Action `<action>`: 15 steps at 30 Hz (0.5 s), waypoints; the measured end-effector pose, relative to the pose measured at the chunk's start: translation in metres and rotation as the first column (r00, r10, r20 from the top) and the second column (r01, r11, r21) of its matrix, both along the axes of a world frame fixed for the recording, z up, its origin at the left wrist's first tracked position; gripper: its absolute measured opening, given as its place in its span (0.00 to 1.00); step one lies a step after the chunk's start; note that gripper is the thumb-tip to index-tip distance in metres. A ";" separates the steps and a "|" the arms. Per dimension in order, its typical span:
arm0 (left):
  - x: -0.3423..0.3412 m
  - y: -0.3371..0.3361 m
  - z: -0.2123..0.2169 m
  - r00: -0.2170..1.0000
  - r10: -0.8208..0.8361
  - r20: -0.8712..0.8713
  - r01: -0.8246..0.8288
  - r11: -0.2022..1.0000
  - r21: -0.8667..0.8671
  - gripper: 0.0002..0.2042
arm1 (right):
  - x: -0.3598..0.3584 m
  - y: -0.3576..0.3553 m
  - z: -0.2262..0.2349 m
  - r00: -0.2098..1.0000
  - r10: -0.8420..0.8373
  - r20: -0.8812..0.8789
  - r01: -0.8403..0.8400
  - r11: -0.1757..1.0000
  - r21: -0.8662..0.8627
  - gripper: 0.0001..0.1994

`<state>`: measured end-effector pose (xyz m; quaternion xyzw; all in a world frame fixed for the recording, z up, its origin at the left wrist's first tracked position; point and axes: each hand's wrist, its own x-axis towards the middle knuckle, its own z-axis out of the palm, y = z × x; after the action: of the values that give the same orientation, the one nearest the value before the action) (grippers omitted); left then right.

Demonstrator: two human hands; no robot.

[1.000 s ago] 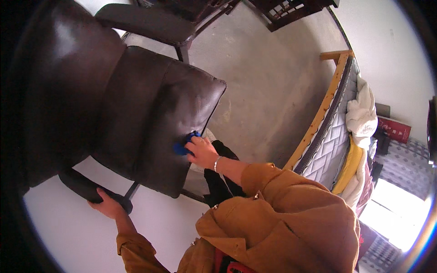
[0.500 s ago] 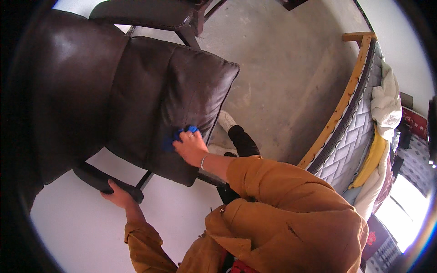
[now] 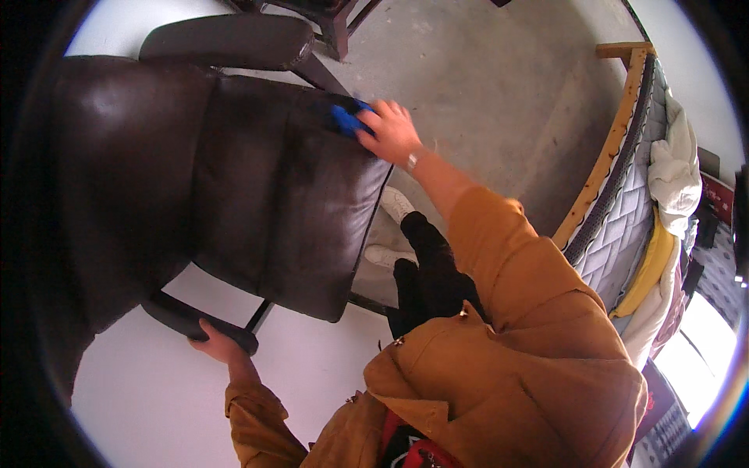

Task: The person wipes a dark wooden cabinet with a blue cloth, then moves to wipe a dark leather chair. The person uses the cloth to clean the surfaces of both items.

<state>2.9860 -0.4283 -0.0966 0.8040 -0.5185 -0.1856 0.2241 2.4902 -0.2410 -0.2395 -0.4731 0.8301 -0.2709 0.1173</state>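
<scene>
A dark brown leather armchair (image 3: 273, 203) fills the left half of the view. My right hand (image 3: 392, 134) presses a blue cloth (image 3: 346, 121) onto the far right corner of its seat cushion, with the fingers bent over the cloth. My left hand (image 3: 217, 342) grips the end of the near padded armrest (image 3: 183, 314); the thumb shows on top and the other fingers are mostly hidden. Across the seat is the far armrest (image 3: 226, 40), which neither hand touches.
To the right stands a wooden-framed bed (image 3: 601, 168) with a quilted mattress (image 3: 616, 203), a yellow cushion (image 3: 654, 261) and a cream blanket (image 3: 675, 171). Dark wooden furniture legs (image 3: 335, 35) are beyond the chair. My white shoes (image 3: 396, 204) rest on the concrete floor (image 3: 484, 117).
My right hand has slid the blue cloth away from me, from the cushion's near-middle part to its far corner. My left hand keeps its hold on the armrest. The view has shifted slightly.
</scene>
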 end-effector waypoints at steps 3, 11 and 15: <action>-0.004 0.001 0.000 0.990 -0.015 0.143 0.017 1.000 -0.013 0.41 | 0.010 0.089 -0.001 0.997 -0.072 0.034 0.057 0.944 0.325 0.17; 0.000 -0.001 -0.001 0.991 -0.006 0.137 0.004 1.000 0.020 0.40 | -0.047 0.003 0.025 0.952 -0.239 0.193 0.247 0.969 -0.017 0.14; 0.002 0.001 0.000 0.991 0.004 0.131 -0.005 1.000 0.003 0.42 | -0.031 -0.078 0.010 0.986 -0.099 0.137 0.057 0.958 0.282 0.18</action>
<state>2.9878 -0.4277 -0.0964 0.8160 -0.5300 -0.1325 0.1888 2.4597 -0.3192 -0.2290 -0.3973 0.8667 -0.1911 0.2335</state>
